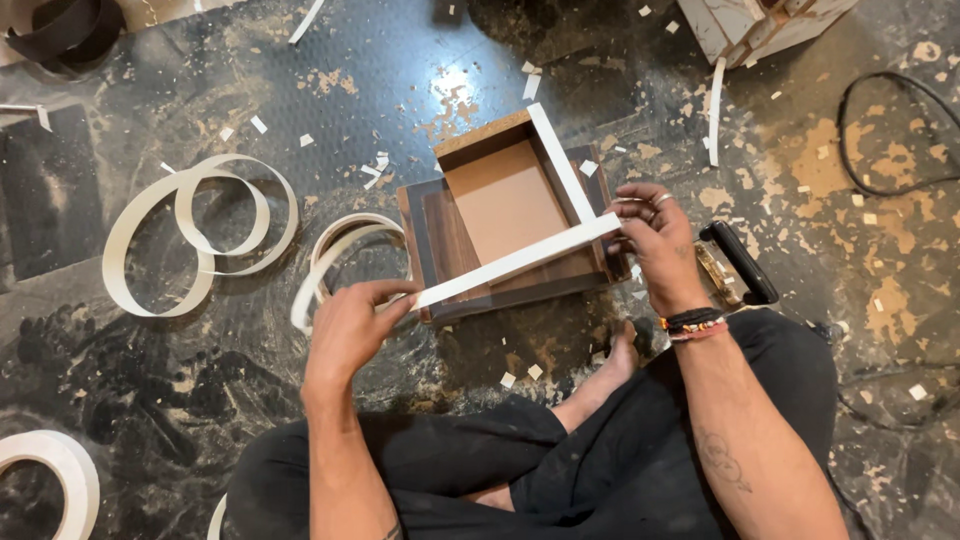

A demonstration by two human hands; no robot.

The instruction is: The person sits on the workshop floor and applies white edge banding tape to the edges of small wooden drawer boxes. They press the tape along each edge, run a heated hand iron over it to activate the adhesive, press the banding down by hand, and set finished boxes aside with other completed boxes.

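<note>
White edging strip [515, 262] stretched taut across the near rim of a small open wooden box [505, 215], running from lower left up to the right. Left hand [350, 325] pinching the strip's near-left end between thumb and fingers, just off the box's left corner. Right hand [655, 240] closed down on the strip's right end, fingers curled and pressing it onto the box's right corner; ring on one finger, beaded bands on the wrist. Box resting on the dark floor [150, 380], middle of the scene, brown inside, dark wood grain on the outer faces, second white strip already lying along its right edge. Loose coils of white banding [200, 235] to the left, another curl [335, 250] touching the box's left side, part of a white roll [60, 470] at the near-left corner. Black-handled tool [738, 262] just right of the right hand. White offcuts and sawdust scattered all about. Pale wooden crate [750, 25] far right, black cable [890, 135] beyond it. Crossed legs in black trousers [600, 470] near, bare foot tucked below the box.
</note>
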